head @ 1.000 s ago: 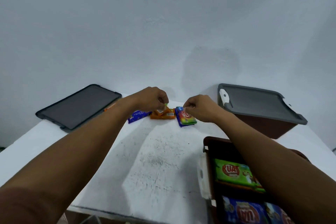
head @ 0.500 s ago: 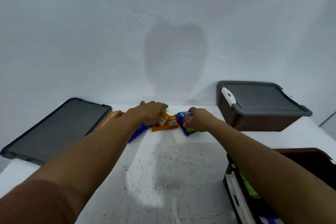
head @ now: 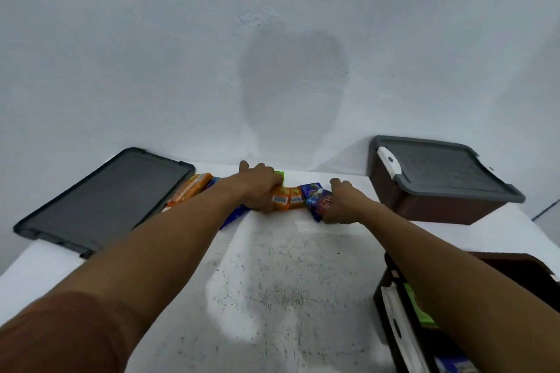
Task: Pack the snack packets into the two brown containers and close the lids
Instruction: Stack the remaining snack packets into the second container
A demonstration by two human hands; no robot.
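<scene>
While our left hand [head: 260,188] curls its fingers over two orange packets [head: 286,198] and our right hand [head: 342,206] clamps its fingers on two blue packets [head: 316,201] at the far edge of the table [head: 272,281], we judge these slick bundles could shed one on the way to the open container [head: 379,303], near right. We count two brown containers, the lidded container [head: 439,188] far right, one loose lid [head: 103,197] far left, and one spare orange packet [head: 189,192] beside it.

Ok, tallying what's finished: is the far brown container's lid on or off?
On. The grey lid sits flat over the far brown container; whether latched, cannot tell.
</scene>
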